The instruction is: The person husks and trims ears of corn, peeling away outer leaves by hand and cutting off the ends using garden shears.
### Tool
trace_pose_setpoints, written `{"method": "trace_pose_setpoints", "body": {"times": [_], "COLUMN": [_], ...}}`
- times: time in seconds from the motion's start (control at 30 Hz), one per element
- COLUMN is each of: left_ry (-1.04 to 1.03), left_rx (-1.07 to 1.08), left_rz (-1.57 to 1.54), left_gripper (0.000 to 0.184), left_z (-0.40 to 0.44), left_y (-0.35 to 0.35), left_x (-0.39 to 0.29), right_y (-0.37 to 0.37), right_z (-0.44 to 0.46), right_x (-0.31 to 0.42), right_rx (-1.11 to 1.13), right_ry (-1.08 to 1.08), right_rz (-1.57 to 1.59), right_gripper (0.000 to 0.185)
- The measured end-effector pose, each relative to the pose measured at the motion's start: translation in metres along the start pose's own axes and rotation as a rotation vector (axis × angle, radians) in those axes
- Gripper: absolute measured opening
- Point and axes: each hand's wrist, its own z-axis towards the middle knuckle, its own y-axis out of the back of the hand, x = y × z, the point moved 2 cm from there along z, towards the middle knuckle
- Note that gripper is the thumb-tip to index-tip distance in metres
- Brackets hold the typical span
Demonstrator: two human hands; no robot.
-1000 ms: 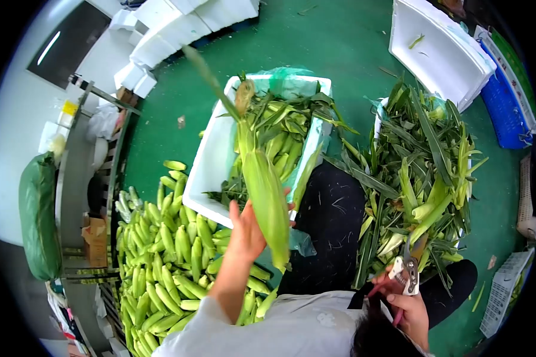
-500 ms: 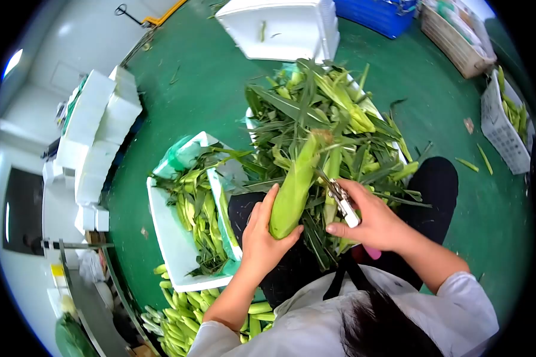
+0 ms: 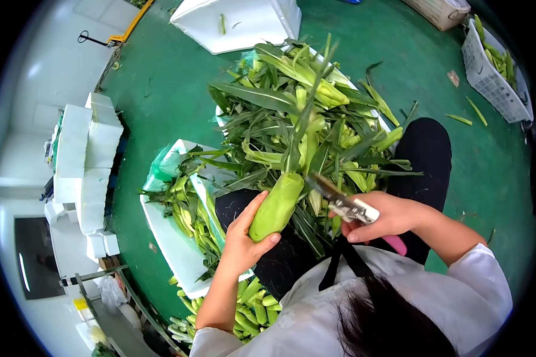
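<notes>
My left hand (image 3: pixel 246 239) is wrapped around an ear of corn (image 3: pixel 277 208) in its green husk, held slanted above my lap with its upper end pointing away from me. In my right hand (image 3: pixel 382 215) is a pair of pruning shears (image 3: pixel 352 208) with a metal head and pink on the handle. Their blurred blades sit just right of the ear's upper end, apart from my left hand. Beyond the ear, a heap of corn husks and leaves (image 3: pixel 268 98) spills over a white box. The fingers under the shears are partly hidden.
At left stands a white foam box (image 3: pixel 173 247) with green plastic and husks in it. Several trimmed ears (image 3: pixel 253 309) lie on the floor beside me. Another foam box (image 3: pixel 238 24) is ahead, a white basket (image 3: pixel 497 77) at right, and stacked foam boxes (image 3: pixel 80 154) far left.
The ear's brown silky tip no longer shows, and its upper end looks shorter and blunt. The shears have moved slightly right and nearer me; the ear is lower. The camera view has shifted.
</notes>
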Motion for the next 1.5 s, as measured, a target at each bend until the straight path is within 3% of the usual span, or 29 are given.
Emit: {"method": "trace_pose_setpoints", "body": {"times": [0.03, 0.13, 0.23, 0.33, 0.43, 0.53, 0.57, 0.7, 0.73, 0.87, 0.97, 1.03, 1.07, 1.1, 1.13, 1.17, 1.2, 1.23, 1.27, 1.3, 1.37, 1.4, 1.43, 1.47, 1.5], "left_ry": [0.0, 0.034, 0.145, 0.296, 0.155, 0.004, -0.027, -0.141, -0.123, -0.097, -0.076, 0.062, 0.121, 0.203, 0.038, 0.051, 0.046, -0.261, -0.552, -0.668, -0.192, -0.004, -0.056, -0.097, -0.095], "left_rx": [0.097, 0.364, 0.509, 0.25, -0.111, -0.436, -0.528, -0.783, -0.799, -0.832, -0.87, -0.817, -0.797, -0.658, -0.36, -0.118, 0.194, 0.295, 0.393, 0.374, -0.042, -0.012, 0.277, 0.358, 0.276], "left_rz": [-0.011, -0.114, -0.36, -0.665, -0.932, -1.0, -0.986, -0.994, -1.019, -1.13, -1.177, -1.35, -1.442, -1.54, -1.434, -1.901, -2.341, -2.224, -2.066, -1.97, -2.028, -1.962, -2.253, -2.171, -2.061], "left_gripper": [0.081, 0.078, 0.079, 0.082, 0.071, 0.066, 0.065, 0.06, 0.06, 0.058, 0.055, 0.057, 0.06, 0.067, 0.069, 0.07, 0.071, 0.071, 0.071, 0.072, 0.078, 0.079, 0.078, 0.076, 0.078], "left_z": [0.001, 0.013, 0.014, 0.015, 0.032, 0.046, 0.05, 0.053, 0.05, 0.038, 0.037, 0.036, 0.032, 0.03, 0.027, 0.027, 0.026, 0.02, 0.014, 0.012, -0.012, -0.024, -0.038, -0.053, -0.07], "left_y": [0.0, 0.006, 0.009, -0.003, -0.005, 0.003, 0.003, -0.01, -0.02, -0.05, -0.035, -0.015, -0.006, -0.002, -0.009, -0.021, -0.029, -0.024, -0.017, -0.009, -0.017, -0.009, -0.013, -0.019, -0.018], "left_x": [0.0, 0.001, 0.013, 0.035, 0.016, 0.003, -0.001, -0.021, -0.02, -0.001, 0.009, 0.016, 0.02, 0.036, 0.058, 0.045, 0.029, 0.025, 0.023, 0.032, 0.039, 0.028, 0.045, 0.062, 0.071], "right_y": [0.001, -0.005, -0.008, -0.015, -0.028, -0.05, -0.053, -0.063, -0.062, -0.044, -0.044, -0.05, -0.053, -0.056, -0.072, -0.085, -0.088, -0.086, -0.072, -0.065, -0.052, -0.051, -0.043, -0.031, -0.017], "right_z": [0.003, 0.008, 0.012, 0.014, 0.01, 0.016, 0.017, 0.033, 0.04, 0.088, 0.095, 0.088, 0.08, 0.071, 0.06, 0.055, 0.044, 0.031, 0.037, 0.045, 0.049, 0.057, 0.07, 0.081, 0.095], "right_x": [-0.004, -0.004, -0.005, -0.016, -0.017, -0.03, -0.032, -0.05, -0.045, -0.041, -0.032, -0.027, -0.028, -0.03, -0.013, -0.009, -0.019, -0.021, -0.026, -0.021, 0.004, 0.026, 0.036, 0.044, 0.046], "right_rx": [0.069, 0.047, -0.064, -0.262, -0.245, -0.191, -0.12, -0.231, -0.28, -0.719, -0.621, -0.466, -0.225, 0.002, 0.261, 0.455, 0.491, 0.407, 0.505, 0.599, 0.357, 0.197, 0.049, -0.098, -0.196], "right_ry": [0.032, 0.159, 0.112, 0.139, 0.151, 0.264, 0.18, 0.055, 0.02, 0.383, 0.298, 0.211, 0.187, 0.196, 0.065, -0.072, -0.176, -0.224, -0.064, 0.096, 0.304, 0.331, 0.334, 0.335, 0.256], "right_rz": [-0.114, -0.205, -0.013, 0.205, 0.527, 0.281, 0.238, 0.074, 0.064, -0.449, -0.429, -0.316, -0.138, -0.153, 0.059, 0.38, 0.514, 0.622, 0.646, 0.684, 0.651, 0.621, 0.583, 0.54, 0.586], "right_gripper": [0.059, 0.06, 0.04, 0.031, 0.04, 0.058, 0.065, 0.075, 0.079, 0.082, 0.067, 0.052, 0.046, 0.043, 0.042, 0.052, 0.065, 0.071, 0.071, 0.07, 0.065, 0.062, 0.057, 0.054, 0.052]}}
